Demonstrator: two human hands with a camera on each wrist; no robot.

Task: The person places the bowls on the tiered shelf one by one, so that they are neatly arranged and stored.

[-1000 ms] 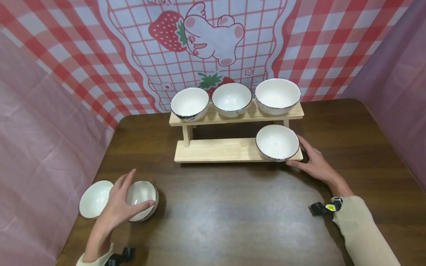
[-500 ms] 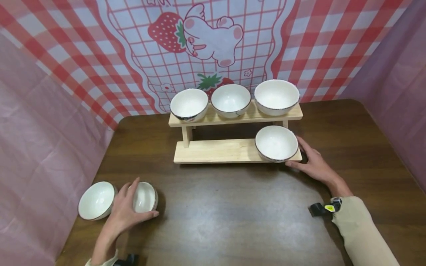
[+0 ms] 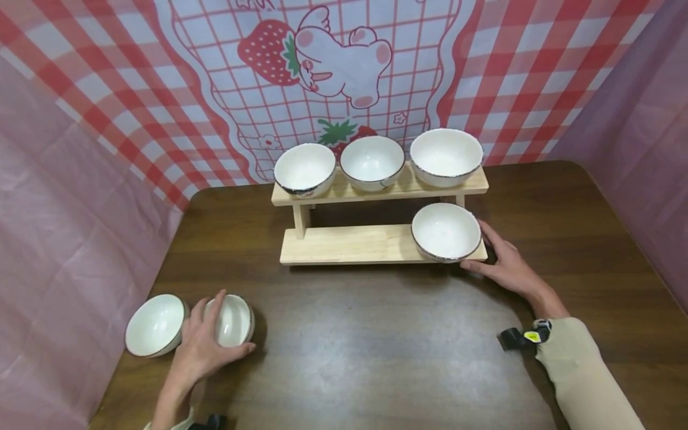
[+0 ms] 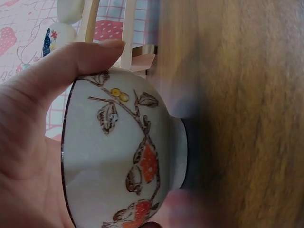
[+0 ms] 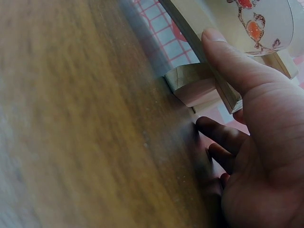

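My left hand grips a white bowl at the table's lower left. In the left wrist view, its thumb lies against the outside of this bowl, painted with brown leaves and red shapes; a fingertip shows below and the other fingers are mostly hidden. At the right end of the two-step wooden rack, my right hand holds the lower board beside a white bowl. In the right wrist view, the right hand's thumb rests on the board's edge, its lower fingers bent beneath.
Three white bowls stand side by side on the rack's upper step. Another bowl sits left of my left hand, near the table's left edge. Checked cloth hangs behind the brown table.
My left hand has moved slightly right and down, its fingers and thumb now around the bowl it was hovering over. The right hand stays at the rack's end.
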